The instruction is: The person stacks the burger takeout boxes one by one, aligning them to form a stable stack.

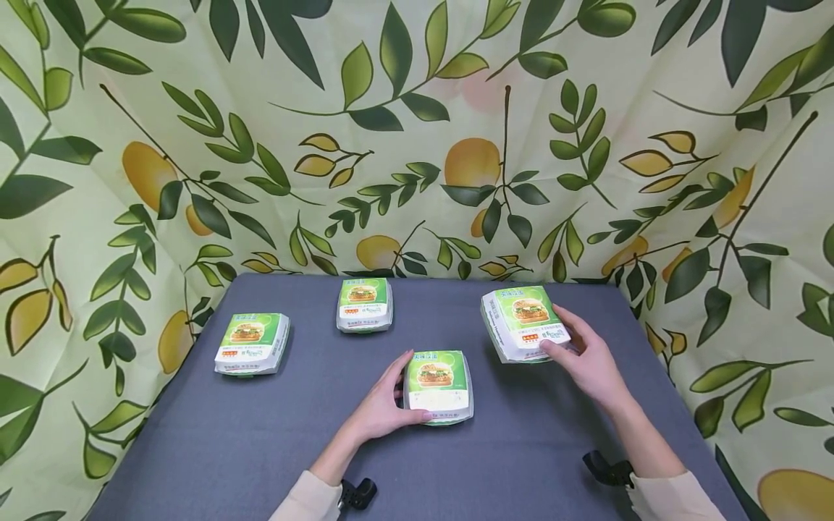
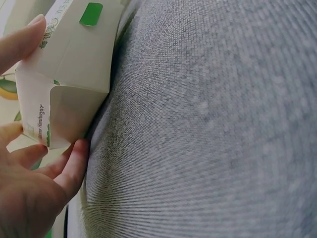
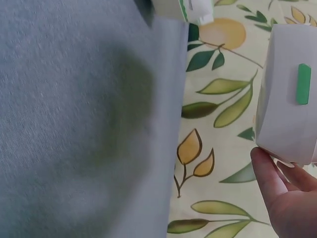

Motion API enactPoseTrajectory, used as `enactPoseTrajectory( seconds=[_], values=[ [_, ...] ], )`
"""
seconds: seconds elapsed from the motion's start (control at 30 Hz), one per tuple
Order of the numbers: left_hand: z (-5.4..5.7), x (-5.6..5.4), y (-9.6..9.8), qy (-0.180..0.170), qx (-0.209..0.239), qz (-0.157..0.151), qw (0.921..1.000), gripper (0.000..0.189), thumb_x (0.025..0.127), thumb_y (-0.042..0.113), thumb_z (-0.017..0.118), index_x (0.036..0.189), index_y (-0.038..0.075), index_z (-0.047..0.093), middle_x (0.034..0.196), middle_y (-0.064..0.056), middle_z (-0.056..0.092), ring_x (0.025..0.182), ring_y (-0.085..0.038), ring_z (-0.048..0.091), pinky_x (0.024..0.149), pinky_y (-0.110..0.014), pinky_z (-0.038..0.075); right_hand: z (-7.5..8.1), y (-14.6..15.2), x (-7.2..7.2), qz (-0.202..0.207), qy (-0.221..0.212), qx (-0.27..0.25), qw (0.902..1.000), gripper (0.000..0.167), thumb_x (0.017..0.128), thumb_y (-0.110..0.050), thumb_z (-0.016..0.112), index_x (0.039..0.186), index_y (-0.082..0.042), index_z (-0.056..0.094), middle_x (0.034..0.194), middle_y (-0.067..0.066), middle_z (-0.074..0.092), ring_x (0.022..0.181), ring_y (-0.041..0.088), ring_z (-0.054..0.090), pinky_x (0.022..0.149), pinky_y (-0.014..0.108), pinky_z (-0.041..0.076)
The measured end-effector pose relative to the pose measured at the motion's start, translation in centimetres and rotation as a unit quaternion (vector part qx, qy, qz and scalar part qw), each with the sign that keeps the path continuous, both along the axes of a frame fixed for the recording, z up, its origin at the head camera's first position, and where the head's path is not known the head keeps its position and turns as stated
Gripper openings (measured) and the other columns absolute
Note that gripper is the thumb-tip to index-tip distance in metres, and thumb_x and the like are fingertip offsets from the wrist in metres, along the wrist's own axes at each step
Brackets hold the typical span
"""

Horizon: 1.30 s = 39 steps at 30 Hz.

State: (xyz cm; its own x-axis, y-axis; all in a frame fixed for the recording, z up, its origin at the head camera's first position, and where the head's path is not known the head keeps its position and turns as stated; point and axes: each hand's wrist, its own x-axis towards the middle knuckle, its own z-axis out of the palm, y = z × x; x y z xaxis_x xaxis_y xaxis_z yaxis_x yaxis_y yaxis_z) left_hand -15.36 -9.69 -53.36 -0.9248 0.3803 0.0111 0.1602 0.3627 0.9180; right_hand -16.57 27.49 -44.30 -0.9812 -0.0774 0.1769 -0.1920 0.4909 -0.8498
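My right hand [image 1: 589, 358] grips a green-and-white hamburger box [image 1: 524, 325] by its right side and front edge. That box is lifted off the table, slightly tilted, with a burger picture on its lid. In the right wrist view, the box's white side [image 3: 282, 94] with a green tab appears above the fingers [image 3: 267, 173]. Around the left side of a second hamburger box [image 1: 439, 387] my left hand [image 1: 383, 405] is placed, thumb at the front edge and fingers behind. The left wrist view shows this box [image 2: 74, 59] low against the cloth.
Two more hamburger boxes stand on the grey-blue cloth-covered table [image 1: 260, 449]: one at the left [image 1: 252, 344], another box [image 1: 365, 305] near the back edge. A leaf-and-fruit patterned curtain [image 1: 417, 145] rises behind and beside the table.
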Motion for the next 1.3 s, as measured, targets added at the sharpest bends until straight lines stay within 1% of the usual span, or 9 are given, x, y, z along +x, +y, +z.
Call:
enactPoseTrajectory(
  seconds=[0.23, 0.37, 0.5, 0.77, 0.87, 1.07, 1.3],
  values=[
    [0.0, 0.2, 0.1, -0.004, -0.004, 0.006, 1.0000, 0.113, 0.074, 0.040, 0.091, 0.162, 0.015, 0.025, 0.161, -0.008, 0.031, 0.125, -0.025, 0.054, 0.100, -0.042, 0.049, -0.9, -1.3, 0.7, 0.018, -0.017, -0.004, 0.9997, 0.075, 0.096, -0.022, 0.074, 0.158, -0.008, 0.035, 0.145, 0.020, 0.049, 0.106, 0.010, 0.056, 0.080, 0.016, 0.047],
    [0.0, 0.1, 0.2, 0.000, -0.006, 0.007, 1.0000, 0.113, 0.074, 0.039, 0.091, 0.162, 0.015, 0.025, 0.162, -0.008, 0.030, 0.130, -0.025, 0.051, 0.102, -0.042, 0.049, -1.6, -1.8, 1.0, 0.026, -0.031, -0.014, 0.9991, 0.075, 0.095, -0.021, 0.075, 0.158, -0.008, 0.036, 0.141, 0.020, 0.052, 0.104, 0.011, 0.059, 0.080, 0.017, 0.050],
    [0.0, 0.2, 0.2, 0.002, 0.003, 0.009, 1.0000, 0.112, 0.074, 0.037, 0.091, 0.162, 0.014, 0.026, 0.162, -0.010, 0.031, 0.132, -0.026, 0.049, 0.102, -0.042, 0.049, -2.1, -2.2, 1.3, 0.027, -0.039, -0.018, 0.9987, 0.075, 0.095, -0.021, 0.075, 0.157, -0.008, 0.037, 0.140, 0.020, 0.053, 0.105, 0.012, 0.060, 0.080, 0.018, 0.051],
    [0.3, 0.2, 0.4, -0.002, 0.007, 0.010, 0.9999, 0.111, 0.075, 0.035, 0.092, 0.161, 0.012, 0.026, 0.162, -0.010, 0.030, 0.132, -0.028, 0.049, 0.102, -0.043, 0.049, -2.7, -3.0, 1.8, 0.031, -0.047, -0.022, 0.9982, 0.074, 0.094, -0.022, 0.076, 0.156, -0.008, 0.039, 0.139, 0.021, 0.054, 0.106, 0.022, 0.061, 0.080, 0.019, 0.052],
    [0.3, 0.2, 0.5, -0.003, 0.007, 0.008, 0.9999, 0.110, 0.075, 0.034, 0.092, 0.161, 0.012, 0.026, 0.162, -0.011, 0.030, 0.133, -0.028, 0.048, 0.103, -0.045, 0.048, -3.1, -3.2, 2.0, 0.035, -0.048, -0.026, 0.9979, 0.074, 0.093, -0.022, 0.077, 0.155, -0.008, 0.040, 0.139, 0.021, 0.054, 0.106, 0.024, 0.061, 0.080, 0.020, 0.053],
    [0.3, 0.2, 0.5, -0.002, 0.009, 0.009, 0.9999, 0.110, 0.075, 0.034, 0.092, 0.161, 0.012, 0.027, 0.163, -0.011, 0.030, 0.133, -0.029, 0.048, 0.103, -0.048, 0.047, -3.9, -3.7, 2.2, 0.046, -0.053, -0.035, 0.9969, 0.074, 0.092, -0.022, 0.078, 0.155, -0.008, 0.041, 0.139, 0.020, 0.054, 0.107, 0.026, 0.060, 0.080, 0.022, 0.053],
    [0.5, 0.3, 0.5, -0.001, -0.002, 0.011, 0.9999, 0.112, 0.075, 0.038, 0.091, 0.162, 0.012, 0.026, 0.163, -0.010, 0.029, 0.131, -0.027, 0.049, 0.101, -0.044, 0.048, -4.2, -4.7, 2.4, 0.052, -0.060, -0.040, 0.9960, 0.075, 0.091, -0.023, 0.079, 0.154, -0.009, 0.042, 0.139, 0.019, 0.055, 0.106, 0.026, 0.060, 0.080, 0.023, 0.052]
  ],
)
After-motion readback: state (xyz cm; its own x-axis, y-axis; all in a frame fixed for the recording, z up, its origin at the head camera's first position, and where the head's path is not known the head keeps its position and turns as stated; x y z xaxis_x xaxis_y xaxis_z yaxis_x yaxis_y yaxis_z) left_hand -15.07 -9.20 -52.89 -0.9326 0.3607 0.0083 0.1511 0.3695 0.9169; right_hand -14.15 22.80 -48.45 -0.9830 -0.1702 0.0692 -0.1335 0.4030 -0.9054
